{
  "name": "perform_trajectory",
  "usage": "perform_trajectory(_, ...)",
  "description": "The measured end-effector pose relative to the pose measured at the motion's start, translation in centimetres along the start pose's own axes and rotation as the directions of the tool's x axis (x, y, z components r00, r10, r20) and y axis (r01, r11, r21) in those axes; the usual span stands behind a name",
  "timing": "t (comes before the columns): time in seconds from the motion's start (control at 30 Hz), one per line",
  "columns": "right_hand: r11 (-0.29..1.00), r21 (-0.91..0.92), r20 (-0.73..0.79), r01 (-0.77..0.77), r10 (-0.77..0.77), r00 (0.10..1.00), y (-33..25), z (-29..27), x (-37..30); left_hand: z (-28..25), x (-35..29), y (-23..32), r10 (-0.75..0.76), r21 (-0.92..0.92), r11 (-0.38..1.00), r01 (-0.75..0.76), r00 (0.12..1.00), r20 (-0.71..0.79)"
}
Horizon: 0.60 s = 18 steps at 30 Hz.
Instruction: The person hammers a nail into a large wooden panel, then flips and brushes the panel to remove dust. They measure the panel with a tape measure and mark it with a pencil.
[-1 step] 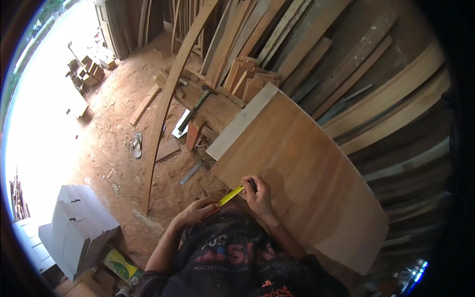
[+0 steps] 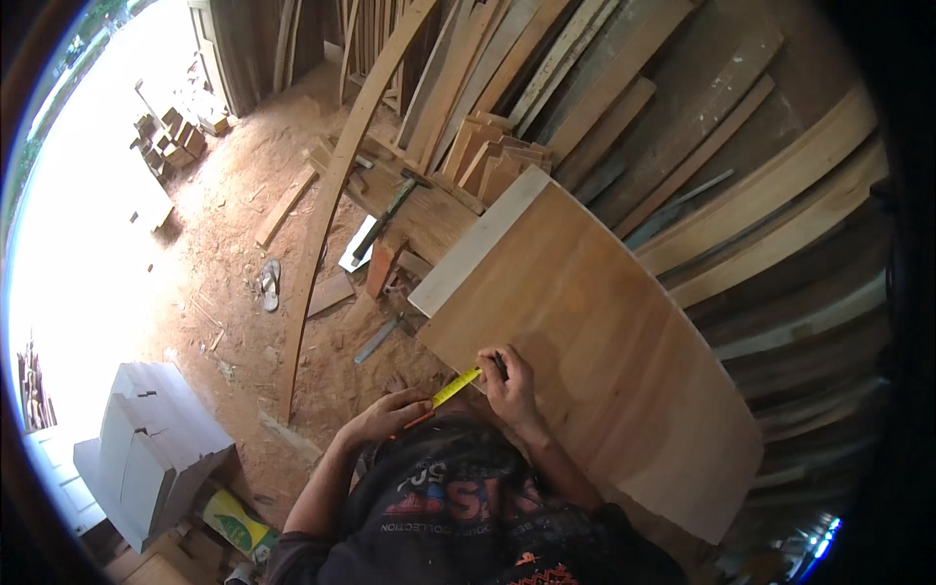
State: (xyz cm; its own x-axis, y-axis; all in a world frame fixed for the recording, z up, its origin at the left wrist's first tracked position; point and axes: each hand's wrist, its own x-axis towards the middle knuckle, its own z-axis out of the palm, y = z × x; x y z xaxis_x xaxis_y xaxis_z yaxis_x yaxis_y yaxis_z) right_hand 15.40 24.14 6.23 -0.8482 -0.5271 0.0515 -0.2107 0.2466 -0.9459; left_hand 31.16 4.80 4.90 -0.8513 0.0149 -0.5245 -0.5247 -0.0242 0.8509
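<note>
A wide light-brown wooden board (image 2: 604, 351) lies tilted in front of me, with a paler strip along its far-left end. A yellow tape measure (image 2: 456, 387) stretches across the board's near-left edge between my hands. My left hand (image 2: 388, 414) is off the board's edge and closed on the tape's case end. My right hand (image 2: 509, 388) rests on the board at the tape's other end, its fingers pinched on a short dark pencil (image 2: 499, 364) that touches the wood.
Many planks (image 2: 585, 88) lean against the wall behind the board. A long curved wooden strip (image 2: 327, 214) rises from the dirt floor at left. Scrap blocks (image 2: 175, 136), a sandal (image 2: 270, 283), a pale grey box (image 2: 146, 448) and a yellow-green bag (image 2: 234, 522) lie around.
</note>
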Motion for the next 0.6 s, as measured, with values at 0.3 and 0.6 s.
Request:
perform_trajectory(0.3, 0.99, -0.021, 0.087, -0.141, 0.142, 0.986, -2.4, 3.8, 1.3, -2.1, 0.8, -2.9, 0.233, 0.323, 0.935, -0.15, 0.943, -0.238)
perform_trajectory(0.6, 0.992, 0.056, 0.084, -0.117, 0.112, 0.99, -3.6, 4.4, 3.4, -3.7, -0.6, -1.6, 0.096, 0.001, 0.995, -0.097, 0.985, -0.14)
